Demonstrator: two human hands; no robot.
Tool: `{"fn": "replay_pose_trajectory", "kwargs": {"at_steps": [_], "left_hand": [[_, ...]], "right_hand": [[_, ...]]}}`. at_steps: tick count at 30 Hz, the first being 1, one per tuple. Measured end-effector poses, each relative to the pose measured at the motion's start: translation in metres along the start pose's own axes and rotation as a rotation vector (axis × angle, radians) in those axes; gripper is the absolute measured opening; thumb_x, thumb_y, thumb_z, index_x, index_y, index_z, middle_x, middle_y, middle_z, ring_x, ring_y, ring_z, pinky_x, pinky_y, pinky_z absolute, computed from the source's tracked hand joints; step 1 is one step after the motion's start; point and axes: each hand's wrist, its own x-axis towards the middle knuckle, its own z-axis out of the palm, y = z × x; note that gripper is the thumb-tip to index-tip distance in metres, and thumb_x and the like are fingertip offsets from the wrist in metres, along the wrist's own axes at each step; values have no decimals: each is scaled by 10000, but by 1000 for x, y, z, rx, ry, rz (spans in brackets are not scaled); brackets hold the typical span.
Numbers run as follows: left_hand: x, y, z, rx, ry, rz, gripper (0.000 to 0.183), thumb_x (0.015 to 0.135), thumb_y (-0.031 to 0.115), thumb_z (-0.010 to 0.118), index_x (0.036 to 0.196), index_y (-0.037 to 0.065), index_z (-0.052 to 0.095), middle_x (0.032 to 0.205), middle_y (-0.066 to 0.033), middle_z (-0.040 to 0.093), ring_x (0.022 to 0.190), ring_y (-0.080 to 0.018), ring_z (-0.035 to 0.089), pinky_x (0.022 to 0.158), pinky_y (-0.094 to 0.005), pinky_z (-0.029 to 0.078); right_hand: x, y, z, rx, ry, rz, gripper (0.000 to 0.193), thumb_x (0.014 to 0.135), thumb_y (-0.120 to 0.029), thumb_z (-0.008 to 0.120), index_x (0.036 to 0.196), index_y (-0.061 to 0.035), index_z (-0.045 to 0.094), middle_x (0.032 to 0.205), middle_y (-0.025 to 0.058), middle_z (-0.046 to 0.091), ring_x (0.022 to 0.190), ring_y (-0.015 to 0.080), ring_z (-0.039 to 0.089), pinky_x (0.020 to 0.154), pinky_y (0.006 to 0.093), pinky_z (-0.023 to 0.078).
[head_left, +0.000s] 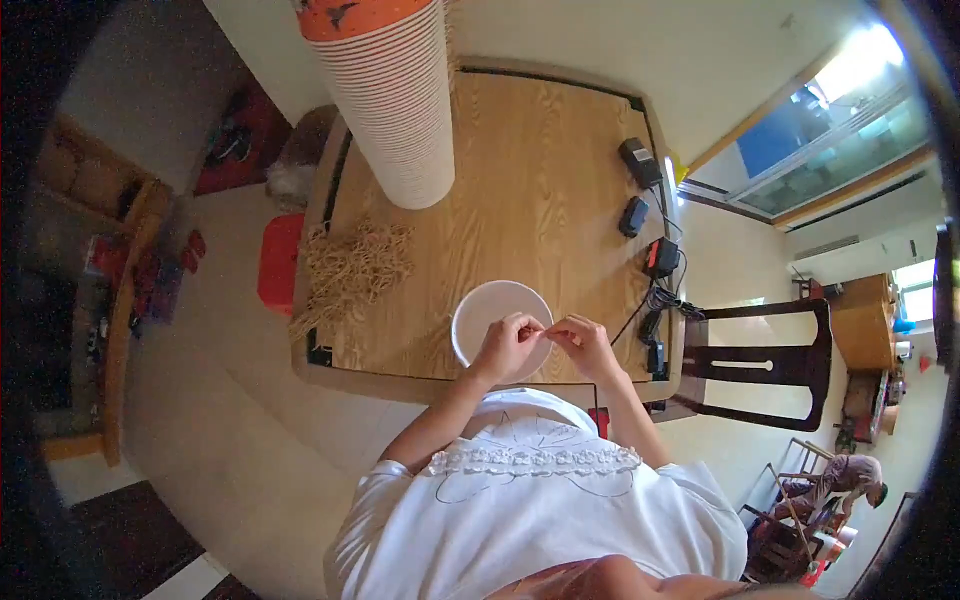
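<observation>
head fisheye | worn high | faces down | near, over fingers (521,322) and table (530,190)

We hold our left hand (508,346) and right hand (582,346) pinched together over a white tub (470,322), tangled brown twine (360,262) and stacked tubs (400,110) on the wood-grain table (530,200).

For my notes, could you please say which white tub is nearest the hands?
The lone tub beneath the left hand and right hand; the others form the tall stack.

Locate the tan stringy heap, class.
In the head view, the tan stringy heap lies at the left edge of the wooden table, left of the white bowl, near the tall stack.
</observation>
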Motion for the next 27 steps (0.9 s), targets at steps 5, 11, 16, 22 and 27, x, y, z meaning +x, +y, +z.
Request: {"fn": "replay_pose_trajectory", "kwargs": {"at_steps": [5,11,16,22,27], "left_hand": [[0,7,-4,73,-21,-83,64,751,74,639,808,44,639,693,-80,564,579,-204,561,533,-316,443],[0,-9,6,367,13,104,78,760,162,624,788,98,657,721,-87,566,646,-268,592,563,-377,470],[1,-11,9,495,-32,130,95,764,172,623,787,86,659,751,-106,578,702,-301,601,604,-395,475],[4,-8,9,561,-54,130,79,766,174,622,782,102,648,759,-90,567,702,-285,605,599,-398,483],[4,-11,11,654,-78,121,73,766,177,613,781,111,641,772,-80,554,723,-268,609,603,-394,493]], "right_hand": [[0,2,0,16,-26,31,71,829,-64,572,847,-14,620,749,84,593,652,151,570,593,272,464],[-2,28,9,37,53,160,79,850,-77,548,869,-14,590,755,94,589,653,140,557,591,264,461],[-3,41,4,-58,60,118,76,833,-75,571,880,-20,593,752,77,584,625,126,534,562,253,444],[-4,46,7,-68,33,126,93,801,-79,611,876,-25,601,737,71,573,592,132,509,547,259,430],[-4,43,8,-72,20,91,114,776,-69,628,878,-26,603,745,73,565,602,145,512,554,265,434]]}}
